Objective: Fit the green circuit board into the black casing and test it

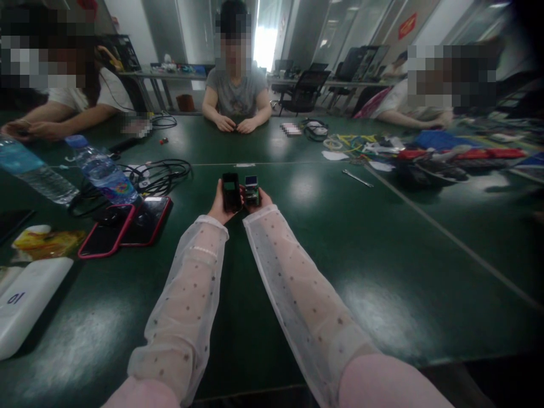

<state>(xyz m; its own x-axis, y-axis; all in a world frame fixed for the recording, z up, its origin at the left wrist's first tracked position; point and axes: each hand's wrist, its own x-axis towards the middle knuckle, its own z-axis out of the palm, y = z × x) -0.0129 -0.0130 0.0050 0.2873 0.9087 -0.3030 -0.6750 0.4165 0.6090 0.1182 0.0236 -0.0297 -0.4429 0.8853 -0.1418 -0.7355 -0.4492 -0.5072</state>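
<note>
My left hand [219,207] is closed round a small black plastic case [232,195] with a rectangular window near its top. Close beside it, my right hand [264,199] grips a small green circuit board [252,196] with a little screen at its upper end. Both pieces are held upright side by side over the green table [297,238], their faces toward me. Whether the two touch, I cannot tell. Sheer white sleeves with dark dots cover both my forearms.
Two phones in red-edged cases [147,222], a water bottle [102,170], another bottle [38,170] and a white device [32,303] are at left. Black cables [165,173] lie behind. A wrench [357,178] and a heap of cables [450,153] are right. Several people sit around.
</note>
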